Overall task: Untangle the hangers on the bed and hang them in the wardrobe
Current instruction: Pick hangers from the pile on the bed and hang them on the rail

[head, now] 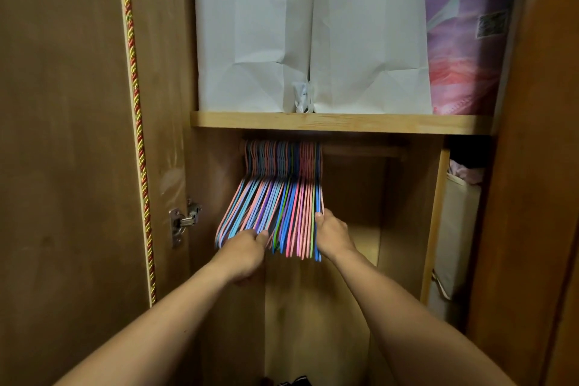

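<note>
Several thin hangers [282, 197] in pink, blue, purple and green hang packed together on the wooden rail [363, 152] under the wardrobe shelf. My left hand [247, 255] grips the lower ends of the left part of the bunch, fingers curled round them. My right hand [332, 236] lies against the right side of the bunch, thumb on the outermost blue hanger; its fingers are hidden behind the hangers. The bed is out of view.
A wooden shelf [341, 122] above the rail carries two white paper bags [313, 31] and a purple patterned bundle [463, 34]. The open wardrobe door [62, 135] with a metal hinge [183, 222] stands at left. A wooden divider [434, 222] and cloth box [454, 235] lie right.
</note>
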Demonstrator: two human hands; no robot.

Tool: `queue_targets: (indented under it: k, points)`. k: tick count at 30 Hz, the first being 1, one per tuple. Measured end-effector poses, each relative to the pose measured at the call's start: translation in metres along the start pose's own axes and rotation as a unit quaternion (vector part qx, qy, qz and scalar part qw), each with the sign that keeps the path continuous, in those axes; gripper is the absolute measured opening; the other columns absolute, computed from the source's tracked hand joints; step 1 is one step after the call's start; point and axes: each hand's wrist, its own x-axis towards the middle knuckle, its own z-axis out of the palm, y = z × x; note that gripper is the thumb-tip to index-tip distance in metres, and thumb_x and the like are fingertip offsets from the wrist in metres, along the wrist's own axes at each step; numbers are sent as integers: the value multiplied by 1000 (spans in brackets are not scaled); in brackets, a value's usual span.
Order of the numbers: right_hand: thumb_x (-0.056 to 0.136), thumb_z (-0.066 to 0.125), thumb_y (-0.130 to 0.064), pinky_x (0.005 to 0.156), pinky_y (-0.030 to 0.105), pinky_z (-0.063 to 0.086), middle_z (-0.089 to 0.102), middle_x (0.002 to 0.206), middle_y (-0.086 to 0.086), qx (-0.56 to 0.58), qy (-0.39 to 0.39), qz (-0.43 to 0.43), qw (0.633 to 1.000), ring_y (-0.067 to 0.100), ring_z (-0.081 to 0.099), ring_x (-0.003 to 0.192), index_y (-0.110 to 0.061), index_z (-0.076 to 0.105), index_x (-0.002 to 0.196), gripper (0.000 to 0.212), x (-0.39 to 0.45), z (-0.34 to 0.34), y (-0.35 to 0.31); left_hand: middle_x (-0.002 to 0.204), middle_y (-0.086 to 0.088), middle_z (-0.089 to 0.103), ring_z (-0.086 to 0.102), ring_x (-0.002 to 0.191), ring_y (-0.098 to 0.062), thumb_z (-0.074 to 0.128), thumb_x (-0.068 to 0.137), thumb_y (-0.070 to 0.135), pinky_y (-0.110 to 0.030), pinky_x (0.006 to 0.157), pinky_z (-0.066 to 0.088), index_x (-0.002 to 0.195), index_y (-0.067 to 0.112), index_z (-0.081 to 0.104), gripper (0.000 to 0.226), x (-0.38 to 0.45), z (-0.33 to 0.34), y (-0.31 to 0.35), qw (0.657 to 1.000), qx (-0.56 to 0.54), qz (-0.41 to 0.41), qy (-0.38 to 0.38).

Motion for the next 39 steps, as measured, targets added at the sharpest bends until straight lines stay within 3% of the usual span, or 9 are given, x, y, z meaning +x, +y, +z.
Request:
queue_targets:
  k: [5,8,13,16,20,25,30,33,39]
  points:
    - [103,22,-49,93,46,52,62,118,7,-32,-8,24,999,25,62,103,-25,44,140,49,-10,-6,-5,102,-18,69,70,83,-34,24,101,58,-40,69,61,115,15,57,55,-8,-2,-3,1000,9,1,-4]
    - [105,28,-41,105,45,42,48,139,13,-72,24,26,997,32,48,126,-15,30,152,54,-25,-11,-10,96,-16,69,72,75,-32,26,103,55,-40,63,62,113,18,52,46,-17,0,-3,1000,8,-6,-10]
    - [99,44,-20,100,43,44,53,128,8,-103,147,-164,970,28,47,118,-12,54,134,37,-60,-12,-39,85,-10,72,73,64,-27,41,102,43,-38,56,60,99,18,57,29,-32,6,-15,1000,-4,-10,18]
    - [93,48,-16,91,39,45,60,114,8,-54,79,-206,974,30,54,109,-14,63,113,25,-83,7,-64,75,-4,73,72,61,-22,47,99,39,-40,65,62,88,18,62,28,-58,4,-31,996,-30,-38,76]
    - [92,50,-18,82,36,47,68,102,5,8,-66,-243,968,29,61,98,-21,65,96,15,-136,45,-84,75,-3,70,70,81,-30,43,97,49,-41,80,58,78,18,63,42,-114,-3,-64,980,-48,-92,172]
    - [93,50,-21,74,32,51,70,93,5,57,-290,-274,915,27,64,87,-20,67,90,18,-251,107,-69,69,2,66,68,76,-26,49,101,33,-34,71,52,76,18,62,32,-255,16,-131,934,-67,-235,259]
    - [95,47,-19,68,26,42,68,93,0,37,-485,-301,820,18,60,83,-23,67,86,23,-402,137,-49,63,2,66,61,51,-12,50,100,25,-24,52,47,79,11,65,30,-452,67,-176,836,-152,-407,335]
    - [94,47,-22,67,29,47,68,87,-1,18,-585,-375,719,23,63,85,-24,66,80,24,-534,124,-56,65,-8,61,57,52,-19,46,101,20,-26,50,43,78,9,59,29,-606,97,-176,728,-214,-492,427]
    - [94,47,-27,70,33,51,69,87,2,-23,-662,-510,549,26,63,84,-25,67,84,22,-736,73,-59,59,-11,53,58,56,-23,46,92,9,-23,49,38,72,10,54,22,-818,162,-129,538,-258,-559,575]
